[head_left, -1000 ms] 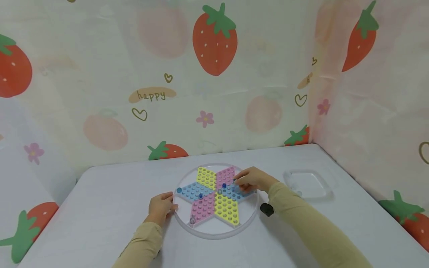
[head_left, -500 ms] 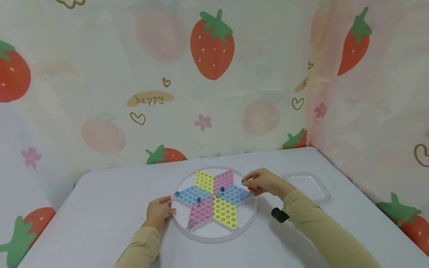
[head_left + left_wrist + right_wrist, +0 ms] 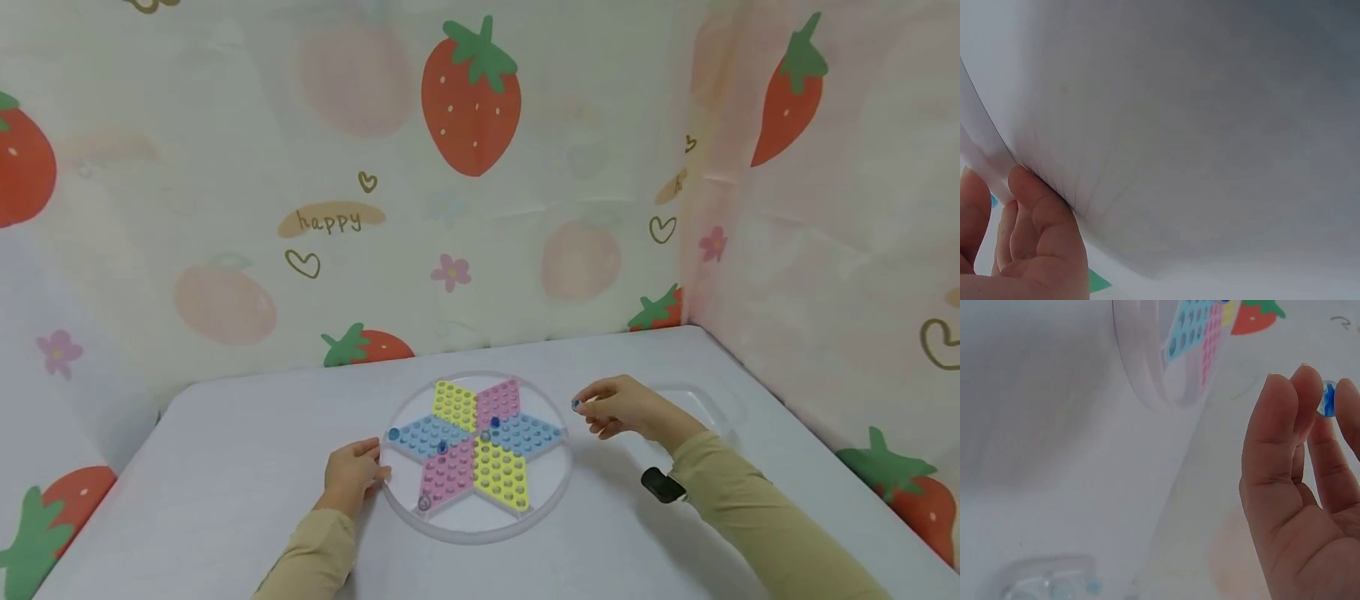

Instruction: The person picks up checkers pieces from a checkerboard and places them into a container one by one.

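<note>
A round Chinese checkers board (image 3: 476, 533) with a yellow, pink and blue star lies on the table. My left hand (image 3: 349, 477) holds its left rim; in the left wrist view the bent fingers (image 3: 1047, 219) lie against the rim's edge. Between thumb and fingertips, my right hand (image 3: 622, 408) pinches a clear marble with blue inside (image 3: 1327, 399), off to the right of the board. Several marbles sit in the holes: one blue (image 3: 495, 422) near the centre, another blue one (image 3: 442, 447) left of it, a light blue one (image 3: 393, 434) at the left point and a clear one (image 3: 424, 502) at the lower-left point.
Partly hidden behind the right forearm is a clear plastic tray (image 3: 701, 396); pale marbles (image 3: 1060, 587) show in it in the right wrist view. A black wrist device (image 3: 663, 485) hangs below the right wrist. A strawberry-print sheet (image 3: 480, 208) backs the white table (image 3: 255, 467).
My right hand has drawn away from the board's right blue point, moving right toward the tray with the marble in its fingertips. The left hand stays at the rim.
</note>
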{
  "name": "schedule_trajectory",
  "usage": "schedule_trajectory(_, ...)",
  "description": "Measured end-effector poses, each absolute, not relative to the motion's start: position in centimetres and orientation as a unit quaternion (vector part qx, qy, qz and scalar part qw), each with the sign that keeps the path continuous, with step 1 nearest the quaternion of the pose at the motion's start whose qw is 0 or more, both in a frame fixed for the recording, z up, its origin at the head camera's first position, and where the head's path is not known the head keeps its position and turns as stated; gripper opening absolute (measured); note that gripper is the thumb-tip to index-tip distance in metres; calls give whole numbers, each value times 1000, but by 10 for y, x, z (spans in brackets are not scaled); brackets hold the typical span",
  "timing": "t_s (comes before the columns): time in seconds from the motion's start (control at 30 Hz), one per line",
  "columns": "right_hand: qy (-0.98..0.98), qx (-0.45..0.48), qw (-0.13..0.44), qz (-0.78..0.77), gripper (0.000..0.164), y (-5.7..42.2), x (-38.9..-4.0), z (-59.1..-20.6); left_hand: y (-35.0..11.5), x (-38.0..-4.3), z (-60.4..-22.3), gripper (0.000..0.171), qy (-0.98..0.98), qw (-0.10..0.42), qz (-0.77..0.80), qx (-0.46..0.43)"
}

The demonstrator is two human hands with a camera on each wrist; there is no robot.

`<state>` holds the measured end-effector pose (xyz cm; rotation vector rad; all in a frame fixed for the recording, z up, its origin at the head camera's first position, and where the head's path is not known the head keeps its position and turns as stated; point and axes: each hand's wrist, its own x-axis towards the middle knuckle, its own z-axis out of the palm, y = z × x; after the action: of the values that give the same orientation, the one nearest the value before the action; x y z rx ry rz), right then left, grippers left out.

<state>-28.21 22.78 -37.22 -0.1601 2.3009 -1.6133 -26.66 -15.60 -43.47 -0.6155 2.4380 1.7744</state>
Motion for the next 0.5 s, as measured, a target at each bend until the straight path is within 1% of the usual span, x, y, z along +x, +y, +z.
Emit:
schedule_trajectory(0.13,812,-53,156,-560,31,236,-280,-370,-156,-266,-435,48,788,35,581,-200)
schedule_trajectory(0.5,817,-62,149,-553,39,267,-272,-357,-155,-264,-432,50,794,29,575,-195)
